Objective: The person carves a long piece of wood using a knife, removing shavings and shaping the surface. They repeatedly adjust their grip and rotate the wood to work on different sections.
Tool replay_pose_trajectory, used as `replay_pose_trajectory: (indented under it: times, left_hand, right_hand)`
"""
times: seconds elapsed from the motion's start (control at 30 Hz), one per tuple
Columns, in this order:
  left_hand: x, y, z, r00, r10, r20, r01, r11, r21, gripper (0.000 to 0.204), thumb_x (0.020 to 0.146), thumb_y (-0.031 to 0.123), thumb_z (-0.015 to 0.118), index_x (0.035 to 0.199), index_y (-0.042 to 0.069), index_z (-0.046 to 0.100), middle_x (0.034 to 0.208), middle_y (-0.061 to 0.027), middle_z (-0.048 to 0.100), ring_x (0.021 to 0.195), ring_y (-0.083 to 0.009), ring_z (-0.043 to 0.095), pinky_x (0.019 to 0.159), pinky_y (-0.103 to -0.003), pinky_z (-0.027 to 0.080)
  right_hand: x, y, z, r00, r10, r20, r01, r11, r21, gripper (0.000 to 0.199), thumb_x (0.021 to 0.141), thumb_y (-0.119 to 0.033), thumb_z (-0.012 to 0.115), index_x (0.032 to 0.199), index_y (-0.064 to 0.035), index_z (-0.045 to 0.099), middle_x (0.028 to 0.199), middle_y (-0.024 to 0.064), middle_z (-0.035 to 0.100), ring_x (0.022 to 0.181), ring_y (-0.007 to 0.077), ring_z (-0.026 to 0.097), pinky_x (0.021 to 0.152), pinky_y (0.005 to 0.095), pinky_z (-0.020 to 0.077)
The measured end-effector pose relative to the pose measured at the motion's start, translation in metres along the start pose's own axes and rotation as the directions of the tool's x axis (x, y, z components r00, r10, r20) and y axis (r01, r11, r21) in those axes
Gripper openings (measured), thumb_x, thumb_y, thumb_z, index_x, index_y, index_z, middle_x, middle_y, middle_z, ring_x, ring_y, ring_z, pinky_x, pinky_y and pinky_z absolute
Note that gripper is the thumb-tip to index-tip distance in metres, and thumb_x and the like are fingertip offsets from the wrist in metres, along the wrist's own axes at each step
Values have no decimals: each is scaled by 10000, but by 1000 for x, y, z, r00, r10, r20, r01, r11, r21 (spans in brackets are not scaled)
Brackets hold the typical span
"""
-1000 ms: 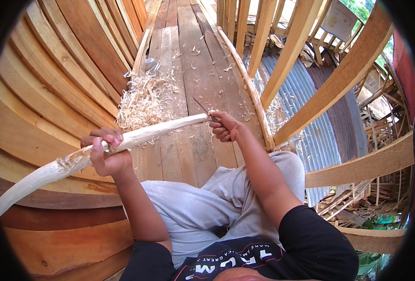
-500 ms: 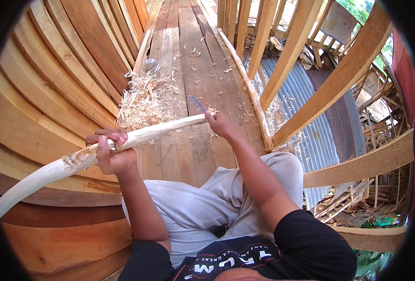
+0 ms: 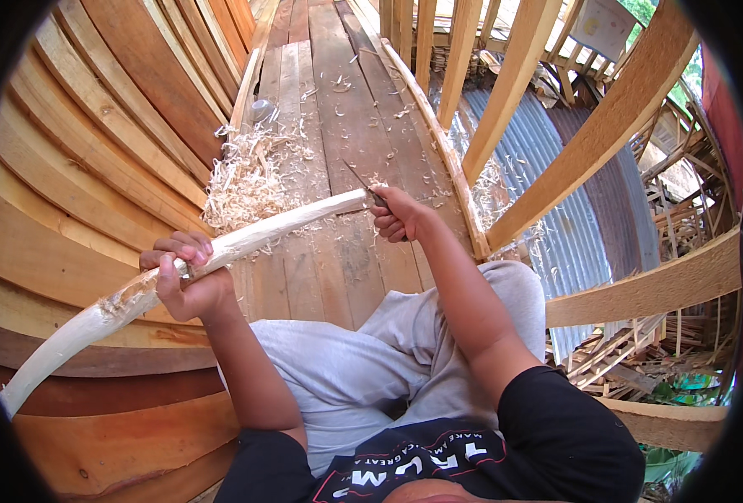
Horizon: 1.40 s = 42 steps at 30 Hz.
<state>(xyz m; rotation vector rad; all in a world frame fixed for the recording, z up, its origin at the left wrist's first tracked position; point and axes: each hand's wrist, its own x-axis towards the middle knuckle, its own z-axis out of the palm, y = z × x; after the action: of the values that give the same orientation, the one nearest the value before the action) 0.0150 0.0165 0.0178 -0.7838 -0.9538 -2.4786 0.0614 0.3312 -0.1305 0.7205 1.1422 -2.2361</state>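
A long, pale, peeled branch (image 3: pixel 283 225) slants across in front of me, curving down to the lower left. My left hand (image 3: pixel 188 275) is wrapped round its middle, close to a rough brownish knot. At the far right end of the branch, my right hand (image 3: pixel 399 213) grips a knife (image 3: pixel 356 174) by its handle, which the fingers mostly cover. The thin blade points up and to the left, beside the branch's tip. Small shavings cling at that tip.
Curly wood shavings (image 3: pixel 250 172) are heaped on the plank floor (image 3: pixel 304 281) beyond the branch. A small grey round object (image 3: pixel 261 110) lies by the left board wall (image 3: pixel 78 197). On the right stand wooden railing posts (image 3: pixel 514 92), with corrugated metal sheets (image 3: pixel 547 184) below.
My right hand has turned, and the knife's blade now lies at a flatter slant with a darker face showing. My left hand and the branch have shifted slightly.
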Motion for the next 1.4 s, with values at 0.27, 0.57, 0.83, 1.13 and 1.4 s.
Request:
replay_pose_trajectory:
  times: [0.27,0.57,0.83,1.13,1.4]
  left_hand:
    - [-3,-1,4,998,-5,-58,5,1000,-1,116,771,170,523,734,103,435,621,-64,529,534,-139,473,551,-301,425]
    - [-2,5,7,997,4,-76,-2,1000,23,105,767,178,520,724,115,447,611,-42,511,530,-123,444,550,-289,406]
    - [-4,4,12,997,0,-72,2,1000,30,112,765,179,517,722,120,433,611,-40,500,533,-120,443,541,-285,407]
    - [-3,6,20,1000,4,7,-4,1000,-11,88,756,172,505,722,121,441,618,-45,489,548,-123,441,560,-292,424]
    - [-1,9,46,997,32,72,-27,997,-71,79,747,177,508,730,121,455,628,-44,498,551,-118,447,547,-288,424]
  right_hand:
    - [19,14,16,588,-700,-405,45,528,-848,770,840,-694,474,614,33,594,584,136,568,539,248,561,508,385,421]
    - [17,9,19,752,-458,-474,111,797,-594,657,858,-648,459,532,-79,497,479,48,465,402,192,438,398,364,326]
    - [-6,-3,12,990,-91,-112,86,995,-51,600,893,-616,399,505,-193,225,433,-69,180,343,58,133,306,239,93]
    - [-19,-3,-4,984,-101,145,66,971,230,635,889,-641,363,487,-168,231,392,-59,182,305,68,144,269,225,110]
    - [-36,-6,-26,907,-284,310,175,926,335,647,900,-638,340,480,-162,216,372,-46,166,285,89,138,263,234,117]
